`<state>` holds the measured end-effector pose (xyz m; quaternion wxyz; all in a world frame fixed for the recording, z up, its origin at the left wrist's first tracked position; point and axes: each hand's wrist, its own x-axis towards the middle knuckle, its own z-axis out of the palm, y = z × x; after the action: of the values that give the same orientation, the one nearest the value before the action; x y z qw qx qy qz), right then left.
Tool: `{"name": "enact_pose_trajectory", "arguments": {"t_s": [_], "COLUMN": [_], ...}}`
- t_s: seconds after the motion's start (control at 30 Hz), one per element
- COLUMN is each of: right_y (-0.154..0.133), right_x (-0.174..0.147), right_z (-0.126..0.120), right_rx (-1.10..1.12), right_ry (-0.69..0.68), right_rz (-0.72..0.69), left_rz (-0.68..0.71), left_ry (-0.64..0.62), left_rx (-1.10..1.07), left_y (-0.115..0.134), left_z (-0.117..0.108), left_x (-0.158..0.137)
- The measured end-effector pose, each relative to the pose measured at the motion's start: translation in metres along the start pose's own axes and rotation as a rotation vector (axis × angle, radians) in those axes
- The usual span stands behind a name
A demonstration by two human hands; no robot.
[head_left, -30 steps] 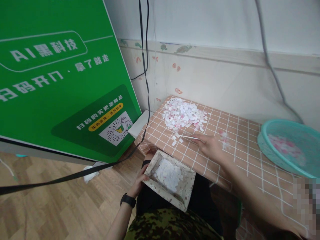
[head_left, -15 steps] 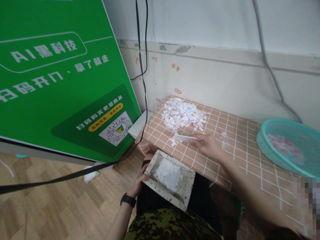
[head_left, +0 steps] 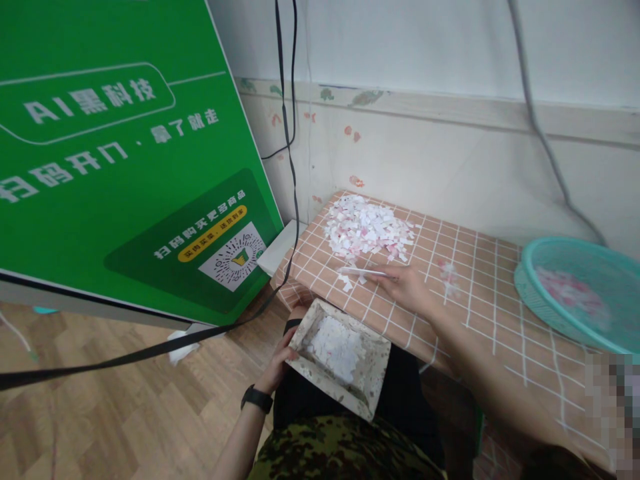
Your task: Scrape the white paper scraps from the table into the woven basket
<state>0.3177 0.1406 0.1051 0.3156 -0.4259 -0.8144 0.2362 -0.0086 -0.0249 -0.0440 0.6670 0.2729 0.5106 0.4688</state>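
My left hand (head_left: 286, 357) grips the left rim of a speckled rectangular tray (head_left: 350, 398), tilted on my lap below the table edge. White paper scraps (head_left: 336, 347) with a little pink lie inside it. Over the table, my right hand (head_left: 404, 285) is closed on a thin, flat white strip, seen nearly edge-on (head_left: 367, 271); its exact kind is unclear. A few loose white scraps (head_left: 346, 283) lie under and beside the strip. Just beyond is a heap of white and pink paper scraps (head_left: 365, 227).
The table wears a brown cloth with a white grid (head_left: 480, 293). A turquoise mesh basket (head_left: 525, 280) holding pink scraps stands at the right. A green printed panel (head_left: 150, 167) rises on the left, with a black strap (head_left: 175, 348) crossing before it.
My right hand has shifted slightly left with the white strip, which now lies nearer the loose scraps. My left hand and the tray stay in place.
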Motion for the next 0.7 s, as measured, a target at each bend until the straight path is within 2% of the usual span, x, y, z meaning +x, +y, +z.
{"name": "enact_pose_trajectory", "arguments": {"t_s": [0.1,0.27,0.57,0.7], "right_y": [0.004,0.007,0.007,0.004], "right_x": [-0.003,-0.020,-0.029,-0.026], "right_z": [-0.004,-0.014,-0.004,-0.004], "right_rx": [-0.053,-0.271,-0.290,-0.312], "right_ry": [0.059,0.252,0.260,0.286], "right_rz": [0.006,0.146,0.108,0.149], "left_rz": [-0.004,-0.048,-0.036,0.001], "left_ry": [0.010,0.051,-0.002,-0.037], "left_rx": [-0.004,0.016,-0.004,-0.022], "left_y": [-0.001,-0.007,-0.008,-0.008], "left_z": [-0.001,-0.007,-0.008,-0.007], "left_x": [0.000,0.003,0.006,0.006]}}
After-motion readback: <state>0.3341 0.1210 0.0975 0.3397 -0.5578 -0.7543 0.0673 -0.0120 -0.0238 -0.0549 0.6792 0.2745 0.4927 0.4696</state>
